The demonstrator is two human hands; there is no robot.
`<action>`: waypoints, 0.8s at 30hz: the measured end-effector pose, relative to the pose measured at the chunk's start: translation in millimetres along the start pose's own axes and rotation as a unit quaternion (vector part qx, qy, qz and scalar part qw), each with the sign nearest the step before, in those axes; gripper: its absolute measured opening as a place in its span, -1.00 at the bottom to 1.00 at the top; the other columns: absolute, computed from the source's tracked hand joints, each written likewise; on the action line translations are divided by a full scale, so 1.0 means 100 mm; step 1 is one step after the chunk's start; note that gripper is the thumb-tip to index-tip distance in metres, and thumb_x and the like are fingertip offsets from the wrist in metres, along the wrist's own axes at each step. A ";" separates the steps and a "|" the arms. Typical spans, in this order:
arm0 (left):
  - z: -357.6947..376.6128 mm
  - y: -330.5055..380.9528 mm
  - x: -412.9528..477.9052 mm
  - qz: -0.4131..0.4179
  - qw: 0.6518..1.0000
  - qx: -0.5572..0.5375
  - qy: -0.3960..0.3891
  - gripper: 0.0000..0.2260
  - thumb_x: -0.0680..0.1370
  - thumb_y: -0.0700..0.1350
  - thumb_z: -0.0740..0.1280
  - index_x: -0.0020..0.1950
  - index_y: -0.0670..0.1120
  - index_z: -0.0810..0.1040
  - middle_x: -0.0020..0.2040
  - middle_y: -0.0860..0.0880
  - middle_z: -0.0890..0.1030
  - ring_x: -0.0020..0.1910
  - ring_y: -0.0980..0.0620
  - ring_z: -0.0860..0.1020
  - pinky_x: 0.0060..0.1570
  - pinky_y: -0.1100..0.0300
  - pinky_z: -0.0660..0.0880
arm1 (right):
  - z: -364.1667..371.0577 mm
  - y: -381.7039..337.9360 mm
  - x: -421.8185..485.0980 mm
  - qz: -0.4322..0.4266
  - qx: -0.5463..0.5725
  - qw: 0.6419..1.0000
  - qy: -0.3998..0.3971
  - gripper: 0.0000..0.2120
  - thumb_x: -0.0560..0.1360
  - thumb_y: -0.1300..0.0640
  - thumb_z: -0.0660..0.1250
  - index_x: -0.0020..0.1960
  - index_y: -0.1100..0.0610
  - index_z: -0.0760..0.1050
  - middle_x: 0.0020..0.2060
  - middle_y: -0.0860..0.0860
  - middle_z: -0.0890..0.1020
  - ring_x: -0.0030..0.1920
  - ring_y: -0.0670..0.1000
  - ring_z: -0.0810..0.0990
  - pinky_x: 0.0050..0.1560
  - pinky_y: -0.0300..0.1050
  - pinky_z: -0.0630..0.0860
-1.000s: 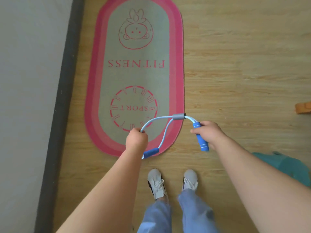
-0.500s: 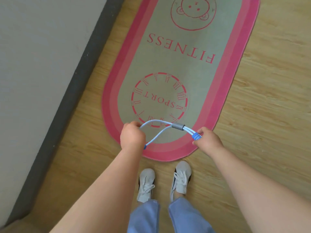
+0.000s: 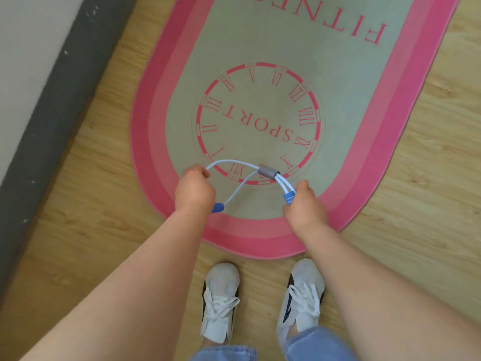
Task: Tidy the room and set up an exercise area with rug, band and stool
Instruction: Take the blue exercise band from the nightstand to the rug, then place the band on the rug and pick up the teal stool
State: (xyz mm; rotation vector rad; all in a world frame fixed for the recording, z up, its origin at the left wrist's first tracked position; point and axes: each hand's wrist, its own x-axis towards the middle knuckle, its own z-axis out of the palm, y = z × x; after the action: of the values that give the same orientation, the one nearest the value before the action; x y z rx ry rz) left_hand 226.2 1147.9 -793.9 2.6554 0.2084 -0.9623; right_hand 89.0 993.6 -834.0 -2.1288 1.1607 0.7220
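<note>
Wood floor, rug, grey baseboard

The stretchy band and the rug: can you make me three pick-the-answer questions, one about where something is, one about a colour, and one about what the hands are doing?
1. Where are the shoes?
A. On the wooden floor, just short of the rug
B. In the middle of the rug
C. On the grey strip

2. What colour is the border of the rug?
A. Green
B. Pink
C. Yellow

3. How is the band held?
A. It lies loose on the rug
B. Only one hand holds it
C. The left hand and the right hand each grip it

Answers:
1 A, both shoes stand on wood below the rug's rounded end.
2 B, pink rings the grey-green middle.
3 C, both fists are closed on it.
</note>
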 end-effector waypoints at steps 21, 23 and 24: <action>-0.31 0.41 -1.20 0.134 0.959 0.180 -0.175 -0.43 0.55 -0.17 0.21 0.56 -0.05 0.15 0.58 -0.02 0.08 0.50 -0.04 0.25 0.38 0.12 0.27 | -0.79 0.12 -0.91 0.027 -0.008 0.997 -0.069 -0.54 0.51 0.18 0.27 0.39 0.11 0.30 0.25 0.15 0.47 0.23 0.20 0.48 0.11 0.01 0.47; -0.40 0.55 -1.43 0.149 0.951 0.196 -0.190 -0.42 0.55 -0.13 0.22 0.56 -0.03 0.14 0.57 -0.02 0.12 0.46 -0.05 0.30 0.34 0.10 0.32 | -1.01 0.15 -1.06 0.044 0.009 0.997 -0.062 -0.50 0.51 0.16 0.30 0.42 0.10 0.29 0.29 0.14 0.44 0.26 0.19 0.47 0.17 0.04 0.47; -0.51 0.75 -1.71 0.174 0.939 0.218 -0.203 -0.41 0.55 -0.11 0.23 0.56 -0.03 0.14 0.56 -0.02 0.15 0.45 -0.06 0.31 0.33 0.10 0.33 | -1.26 0.27 -1.28 0.065 0.036 0.996 -0.052 -0.49 0.51 0.15 0.31 0.43 0.09 0.28 0.30 0.13 0.44 0.27 0.19 0.47 0.19 0.05 0.47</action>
State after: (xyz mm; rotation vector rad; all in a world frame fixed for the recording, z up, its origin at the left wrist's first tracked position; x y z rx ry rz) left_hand 144.4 1088.8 -628.7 2.6353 -0.6149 -1.5305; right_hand 27.3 959.8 -667.0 -1.9468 1.2574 0.8271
